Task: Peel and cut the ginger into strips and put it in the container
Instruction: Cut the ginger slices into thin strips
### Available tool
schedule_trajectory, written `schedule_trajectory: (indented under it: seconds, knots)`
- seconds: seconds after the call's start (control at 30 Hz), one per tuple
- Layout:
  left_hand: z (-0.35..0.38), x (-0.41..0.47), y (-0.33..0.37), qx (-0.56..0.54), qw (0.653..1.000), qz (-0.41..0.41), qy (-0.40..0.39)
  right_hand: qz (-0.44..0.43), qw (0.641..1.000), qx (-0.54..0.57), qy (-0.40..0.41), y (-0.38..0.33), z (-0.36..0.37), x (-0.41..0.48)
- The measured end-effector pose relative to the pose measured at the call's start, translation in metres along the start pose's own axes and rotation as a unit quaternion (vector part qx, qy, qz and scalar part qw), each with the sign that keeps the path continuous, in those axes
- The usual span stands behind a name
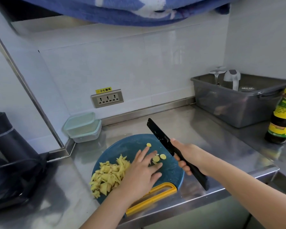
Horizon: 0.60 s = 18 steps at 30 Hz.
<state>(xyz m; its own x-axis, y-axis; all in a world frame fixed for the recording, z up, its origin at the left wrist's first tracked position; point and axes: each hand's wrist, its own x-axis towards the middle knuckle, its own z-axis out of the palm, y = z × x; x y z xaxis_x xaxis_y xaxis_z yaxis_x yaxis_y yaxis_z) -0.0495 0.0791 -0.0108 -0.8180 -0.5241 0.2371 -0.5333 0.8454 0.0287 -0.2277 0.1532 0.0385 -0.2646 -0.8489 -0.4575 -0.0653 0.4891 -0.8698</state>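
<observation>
A round blue cutting board [170,172] with a yellow handle lies on the steel counter. A pile of cut ginger strips [108,174] covers its left side. A few round ginger slices [158,158] lie near the middle, and one more slice [149,144] lies farther back. My left hand [142,172] rests flat on the board with fingers spread, fingertips at the slices. My right hand [186,158] grips a black knife [160,138] by its handle, blade raised and pointing away to the left, above the board's right side. Two stacked clear containers [82,128] stand in the back corner.
A grey plastic bin [234,104] with a glass and a jug stands at the back right. A dark sauce bottle [282,118] with a yellow label stands at the right edge. A black bag and a dark flask [8,142] sit on the left. A wall socket [107,98] is behind.
</observation>
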Motion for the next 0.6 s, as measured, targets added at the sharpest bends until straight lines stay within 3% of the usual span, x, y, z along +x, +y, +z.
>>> schedule_trajectory:
  seconds: [0.07,0.13,0.17,0.23,0.33,0.4,0.47,0.6]
  knots:
    - [-0.003,-0.006,-0.009,0.021,0.999,-0.034,0.026,-0.006,1.0,-0.026,0.003,-0.002,0.001,-0.001]
    - [-0.008,-0.013,-0.02,0.001,0.993,-0.089,0.074,-0.045,0.986,-0.155,0.042,-0.001,0.003,-0.002]
    - [-0.01,-0.016,-0.024,-0.013,0.988,-0.115,0.103,-0.079,0.958,-0.266,0.071,0.0,0.005,-0.003]
    - [-0.014,-0.02,-0.03,-0.032,0.973,-0.16,0.161,-0.142,0.869,-0.461,0.113,0.0,0.009,-0.005]
    - [-0.022,-0.022,-0.024,-0.042,0.959,-0.17,0.221,-0.19,0.756,-0.613,0.128,-0.005,0.016,-0.009]
    - [-0.032,-0.021,-0.012,-0.046,0.969,-0.124,0.208,-0.205,0.716,-0.655,0.127,-0.01,0.021,-0.012]
    - [-0.037,-0.019,-0.001,-0.061,0.987,-0.062,0.136,-0.226,0.686,-0.68,0.129,-0.014,0.026,-0.015]
    - [-0.035,-0.017,0.006,-0.047,0.998,-0.029,0.022,-0.255,0.655,-0.698,0.14,-0.017,0.028,-0.018]
